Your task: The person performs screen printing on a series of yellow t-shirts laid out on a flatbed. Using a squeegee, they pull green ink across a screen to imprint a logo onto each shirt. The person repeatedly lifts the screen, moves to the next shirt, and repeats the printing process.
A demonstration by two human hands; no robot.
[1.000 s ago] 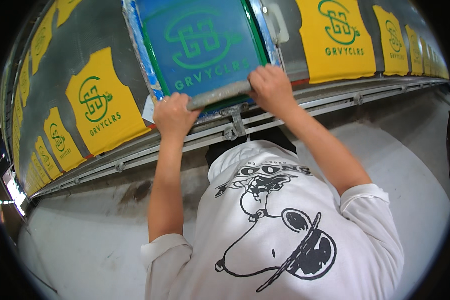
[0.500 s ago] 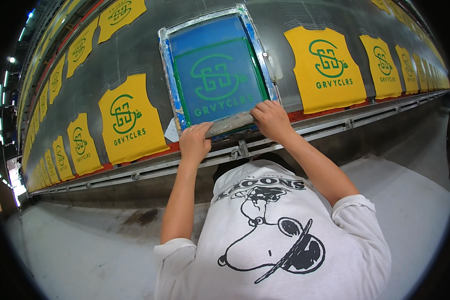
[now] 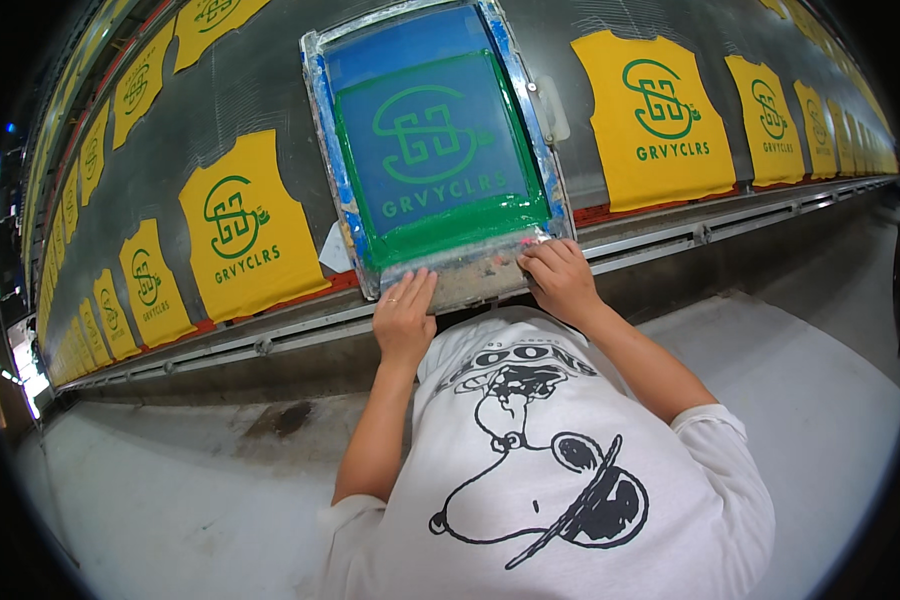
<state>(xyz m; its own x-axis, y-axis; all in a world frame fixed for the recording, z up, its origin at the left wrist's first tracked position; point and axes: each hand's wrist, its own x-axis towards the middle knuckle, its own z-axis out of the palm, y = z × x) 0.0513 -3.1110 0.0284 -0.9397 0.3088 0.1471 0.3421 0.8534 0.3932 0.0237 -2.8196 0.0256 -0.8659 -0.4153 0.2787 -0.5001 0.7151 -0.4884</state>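
Both my hands hold a wide, worn squeegee [image 3: 478, 278] at the near end of a printing screen. My left hand [image 3: 405, 318] grips its left end, fingers stretched over the top. My right hand [image 3: 560, 280] is closed around the right end. The screen frame [image 3: 322, 100] is metal with blue smears, and its blue mesh [image 3: 400, 45] carries a round green emblem with lettering. Wet green ink [image 3: 460, 228] lies in a thick band just beyond the squeegee, with more along the mesh sides. Whatever lies under the screen is mostly hidden.
On the long dark table [image 3: 290, 60], yellow shirt panels with green prints lie either side of the screen, nearest a left panel [image 3: 240, 215] and a right panel [image 3: 660, 120]. A metal rail [image 3: 660, 242] follows the near edge. A white scrap [image 3: 336, 250] sits by the frame.
Both hands have drawn the squeegee toward me, and it now leans flatter, showing its broad face. A green ink band shows beyond it. The view has shifted slightly.
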